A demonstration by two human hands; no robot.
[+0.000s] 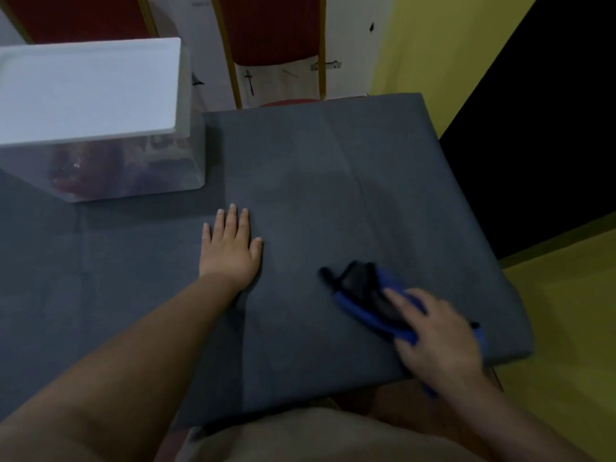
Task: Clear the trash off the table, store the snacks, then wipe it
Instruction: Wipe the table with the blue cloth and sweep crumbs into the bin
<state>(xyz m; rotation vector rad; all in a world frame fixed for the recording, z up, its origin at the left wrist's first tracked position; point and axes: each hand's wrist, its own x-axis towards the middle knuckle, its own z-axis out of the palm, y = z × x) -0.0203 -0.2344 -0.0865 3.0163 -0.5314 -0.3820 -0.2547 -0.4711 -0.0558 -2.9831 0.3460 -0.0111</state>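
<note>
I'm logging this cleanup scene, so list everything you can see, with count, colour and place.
table: one, dark grey cloth-covered top, fills the middle of the view
storage box: one, translucent with a white lid, far left of the table; reddish items blurred inside
cloth: one, blue and black, near right part of the table
chairs: two, red with gold frames, beyond the table
floor: yellow, right of the table
left hand: flat, palm down on the table, empty
right hand: resting on the cloth
</note>
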